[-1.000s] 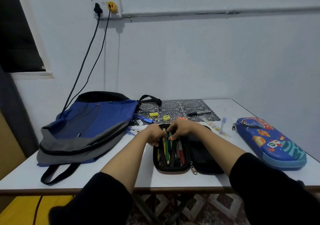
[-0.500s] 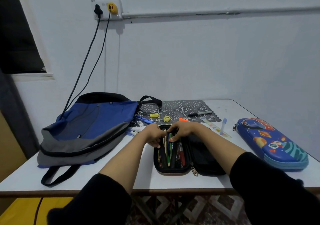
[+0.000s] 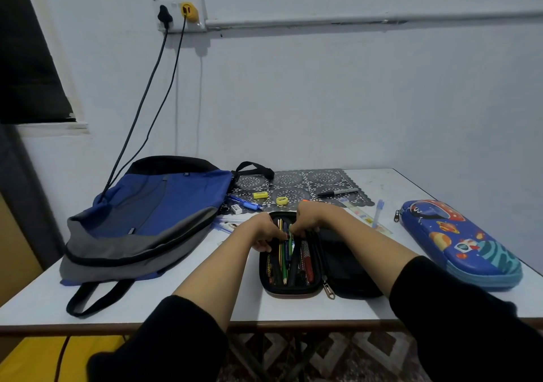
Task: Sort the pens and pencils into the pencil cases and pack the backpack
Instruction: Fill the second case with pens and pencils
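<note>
The fingers of the right hand [image 3: 311,218] curl down and bunch on the far end of a green pen [image 3: 290,242]. The left hand [image 3: 263,231] faces it, fingers curled too, with their tips among the pen ends. Whether they actually grip one cannot be told.

Both hands work at the far end of an open black zip pencil case [image 3: 289,290], which lies near the front edge of the white table [image 3: 176,302]. Its lid half is flopped open to the right. Inside, pens and pencils lie lengthwise, including a yellow pencil [image 3: 281,252] on the left and a red pen [image 3: 307,267] on the right.

Just beyond the hands, loose items sit on and around a grey patterned mat [image 3: 308,180]:
- a yellow eraser [image 3: 260,195]
- a round yellow sharpener [image 3: 282,200]
- a blue pen [image 3: 245,203]
- a small white eraser [image 3: 236,209]
- a black marker [image 3: 338,192]

A pale blue pen [image 3: 378,212] lies right of the hands, across a clear ruler [image 3: 364,218].

At the far right lies a closed blue hard-shell pencil case with a space print [image 3: 458,243]. At the left a blue and grey fabric backpack [image 3: 147,214] lies flat, with one strap trailing toward the near edge.
</note>
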